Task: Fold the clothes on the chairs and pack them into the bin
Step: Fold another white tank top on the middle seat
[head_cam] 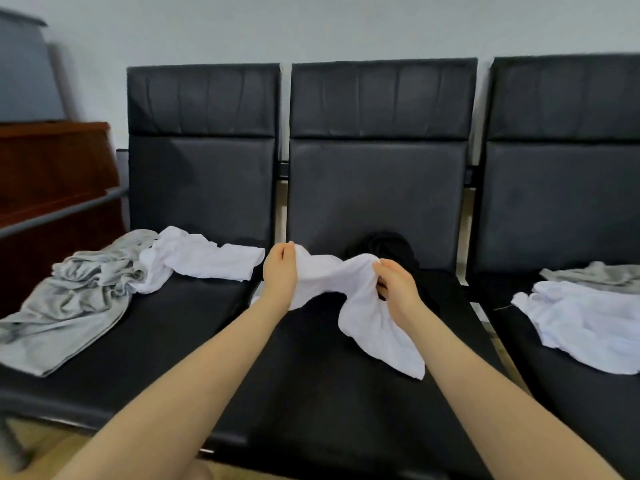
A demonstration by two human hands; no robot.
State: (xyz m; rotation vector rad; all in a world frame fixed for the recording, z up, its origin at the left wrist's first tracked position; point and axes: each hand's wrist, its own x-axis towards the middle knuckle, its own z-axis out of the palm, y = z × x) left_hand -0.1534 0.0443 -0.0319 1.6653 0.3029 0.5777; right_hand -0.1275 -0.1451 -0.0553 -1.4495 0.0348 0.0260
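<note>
I see 3 black chairs in a row against a pale wall. Both hands are up over the middle chair (377,202), w/ a white garment (360,306) stretched between them. Left hand (280,271) grips 1 end, fingers clenched round the cloth; right hand (398,289) pinches the other end, fingers curled into the fabric. The loose part hangs down toward the near right of that seat, its tip touching or just above the seat, can't tell which. A black garment (388,245) is bunched at the far side of the same seat, behind the hands. On the left chair (201,188): a crumpled grey garment (69,303) w/ a 2nd white piece (201,258) lying partly over its right edge. On the right chair (561,202): a white piece (585,323) nearer, a grey piece (595,275) just beyond it. A brown wood cabinet (52,174) stands far left.
</note>
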